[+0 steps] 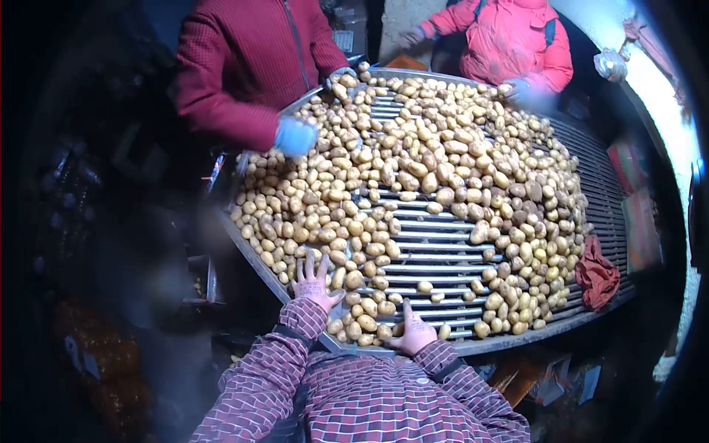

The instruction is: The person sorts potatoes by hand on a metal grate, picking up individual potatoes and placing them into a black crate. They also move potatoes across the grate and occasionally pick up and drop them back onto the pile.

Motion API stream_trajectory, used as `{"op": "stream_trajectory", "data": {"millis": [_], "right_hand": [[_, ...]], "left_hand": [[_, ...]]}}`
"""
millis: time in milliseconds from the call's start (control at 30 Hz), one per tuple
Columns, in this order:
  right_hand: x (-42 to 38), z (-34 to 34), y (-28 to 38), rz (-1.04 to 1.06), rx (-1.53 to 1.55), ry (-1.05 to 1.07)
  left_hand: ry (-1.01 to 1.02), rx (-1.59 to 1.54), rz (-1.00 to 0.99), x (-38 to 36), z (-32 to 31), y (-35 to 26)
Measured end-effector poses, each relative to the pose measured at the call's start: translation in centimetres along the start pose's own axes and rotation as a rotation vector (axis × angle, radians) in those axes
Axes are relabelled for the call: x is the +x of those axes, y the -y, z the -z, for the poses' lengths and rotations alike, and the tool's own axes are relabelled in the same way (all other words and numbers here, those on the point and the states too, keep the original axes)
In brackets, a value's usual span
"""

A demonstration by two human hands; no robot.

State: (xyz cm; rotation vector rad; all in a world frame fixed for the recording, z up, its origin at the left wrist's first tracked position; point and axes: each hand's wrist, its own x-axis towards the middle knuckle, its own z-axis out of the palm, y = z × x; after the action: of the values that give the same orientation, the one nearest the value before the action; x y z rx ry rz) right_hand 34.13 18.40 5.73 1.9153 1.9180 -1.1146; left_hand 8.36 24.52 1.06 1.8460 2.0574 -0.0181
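Potatoes (354, 279) lie in a thick layer over a sorting table of metal bars (432, 247). My left hand (314, 283) rests at the near left edge of the heap, its fingers spread against several potatoes, and grips none of them. Close to the table's front rim, my right hand (416, 334) is low over the bars. Its thumb and a finger are stretched apart, beside a small group of potatoes (367, 323). The other fingers of that hand are hard to make out.
Across the table, one person's blue-gloved hand (296, 136) is blurred above the potatoes. A second person in a pink jacket (509, 44) has a gloved hand (528, 92) at the far rim. A red cloth (597, 275) lies on the right-hand bars.
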Motion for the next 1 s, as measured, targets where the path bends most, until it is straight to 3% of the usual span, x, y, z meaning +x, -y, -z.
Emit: {"op": "stream_trajectory", "data": {"millis": [67,133,267,400,467,567,733,800,867,933,967,1000], "right_hand": [[2.2,-0.9,1.6,0.080,0.014,0.034],[4.0,-2.5,2.2,0.187,0.027,-0.103],[6.2,-2.6,3.3,0.233,0.036,-0.116],[8.9,1.0,6.0,0.172,0.085,-0.094],[12.0,1.4,6.2,0.236,0.139,-0.192],[16.4,3.3,7.7,0.226,0.074,-0.137],[20.4,6.0,10.1,0.438,0.136,-0.233],[19.9,7.7,9.3,0.430,0.098,-0.285],[19.2,9.5,6.5,0.378,0.133,-0.589],[17.8,9.2,3.4,0.101,0.059,-0.727],[17.9,6.9,2.1,0.040,0.018,-0.746],[16.7,5.9,2.0,0.033,0.059,-0.632]], "left_hand": [[-0.007,0.002,0.044,2.9,0.9,0.9],[0.072,0.084,0.070,4.8,3.5,0.2],[-0.033,0.095,0.011,9.3,2.5,1.0],[0.118,0.118,0.109,12.9,5.2,-1.5],[0.008,0.095,0.087,15.2,4.6,-0.6],[-0.019,0.034,0.130,18.8,5.2,-0.7],[-0.084,0.048,0.164,25.3,3.9,1.6],[-0.061,0.047,0.137,26.1,4.6,1.8],[-0.096,0.087,0.061,26.0,4.6,2.1],[-0.082,0.108,-0.008,26.1,3.9,3.3],[-0.085,0.095,-0.018,26.8,3.0,5.2],[-0.086,0.077,-0.040,27.3,1.8,5.8]]}}
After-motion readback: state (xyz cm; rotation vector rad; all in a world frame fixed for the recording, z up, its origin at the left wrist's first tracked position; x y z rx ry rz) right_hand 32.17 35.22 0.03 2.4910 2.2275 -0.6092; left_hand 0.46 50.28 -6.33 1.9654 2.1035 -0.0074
